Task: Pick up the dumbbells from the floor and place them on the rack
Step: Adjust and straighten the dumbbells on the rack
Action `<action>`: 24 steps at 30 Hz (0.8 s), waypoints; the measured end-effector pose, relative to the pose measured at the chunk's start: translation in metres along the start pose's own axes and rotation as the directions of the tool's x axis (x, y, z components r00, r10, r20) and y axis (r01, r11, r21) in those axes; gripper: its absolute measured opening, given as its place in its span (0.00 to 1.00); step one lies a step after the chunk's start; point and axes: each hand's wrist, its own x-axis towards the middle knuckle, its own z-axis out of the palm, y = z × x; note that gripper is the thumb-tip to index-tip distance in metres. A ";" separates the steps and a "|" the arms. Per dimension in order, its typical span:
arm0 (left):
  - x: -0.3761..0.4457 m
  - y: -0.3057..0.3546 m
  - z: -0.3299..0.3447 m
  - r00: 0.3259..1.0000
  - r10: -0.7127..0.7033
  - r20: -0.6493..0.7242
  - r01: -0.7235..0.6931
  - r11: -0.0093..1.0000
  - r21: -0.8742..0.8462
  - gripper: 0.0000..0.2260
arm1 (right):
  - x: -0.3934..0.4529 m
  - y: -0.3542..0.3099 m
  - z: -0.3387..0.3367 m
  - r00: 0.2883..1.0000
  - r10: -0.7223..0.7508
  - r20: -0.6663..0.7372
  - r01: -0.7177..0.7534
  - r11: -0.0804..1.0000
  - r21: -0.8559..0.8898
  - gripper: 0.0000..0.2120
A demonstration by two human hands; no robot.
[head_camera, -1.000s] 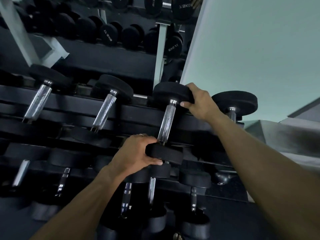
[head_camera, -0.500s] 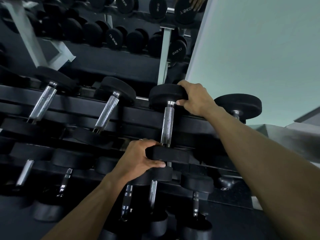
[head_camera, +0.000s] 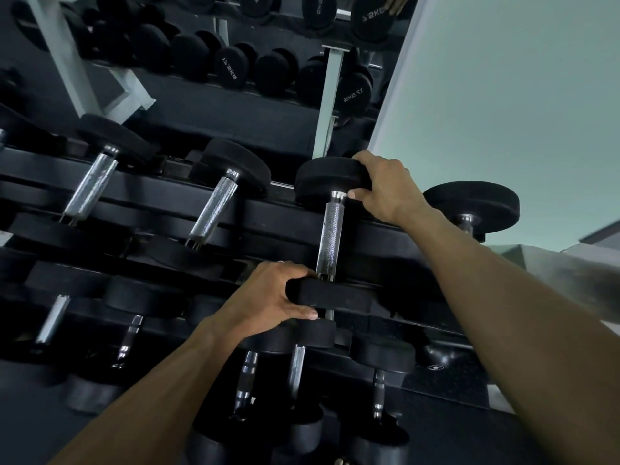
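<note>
A black dumbbell (head_camera: 330,236) with a chrome knurled handle lies across the top tier of the black rack (head_camera: 275,218). My left hand (head_camera: 271,297) grips its near head, fingers curled over the top edge and thumb underneath. My right hand (head_camera: 385,187) grips its far head from the right side. The handle now stands almost straight front to back between the two rails.
Other dumbbells (head_camera: 214,206) sit on the same tier to the left, and one (head_camera: 473,206) to the right. A lower tier holds several smaller dumbbells (head_camera: 295,367). A mirror behind reflects the rack; a pale wall (head_camera: 503,95) stands at the right.
The dumbbell's handle has turned from a slight slant to nearly straight on the rack. Both hands kept their grip on its heads.
</note>
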 end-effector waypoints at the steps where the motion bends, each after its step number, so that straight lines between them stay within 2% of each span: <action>1: -0.001 0.000 0.000 1.000 0.002 0.005 -0.002 1.000 0.000 0.23 | 0.000 -0.001 0.000 1.000 0.004 -0.002 -0.004 1.000 0.003 0.24; 5: -0.002 0.002 -0.002 1.000 -0.004 0.001 0.004 1.000 -0.030 0.22 | -0.001 -0.001 0.000 1.000 0.014 -0.002 -0.014 1.000 0.013 0.24; 9: -0.006 0.004 -0.002 0.999 -0.024 -0.028 0.024 1.000 0.011 0.22 | 0.002 -0.003 -0.001 0.999 0.016 0.032 -0.016 1.000 -0.006 0.25; 12: -0.014 0.007 -0.005 0.998 -0.033 -0.060 0.039 0.993 0.113 0.30 | 0.001 -0.011 -0.001 0.999 -0.025 0.043 0.026 1.000 -0.011 0.31; 15: -0.026 0.005 -0.013 0.997 -0.017 -0.081 0.031 0.983 0.182 0.37 | -0.002 -0.031 0.000 0.989 -0.150 0.002 0.150 0.989 -0.013 0.34; 20: -0.050 -0.007 -0.045 0.980 0.072 -0.184 -0.020 0.963 0.269 0.31 | 0.000 -0.078 0.016 0.950 -0.310 0.042 0.312 0.947 -0.073 0.33; 24: -0.058 -0.022 -0.085 0.961 0.112 -0.252 -0.028 0.949 0.313 0.28 | 0.008 -0.112 0.035 0.957 -0.278 0.081 0.282 0.959 -0.032 0.35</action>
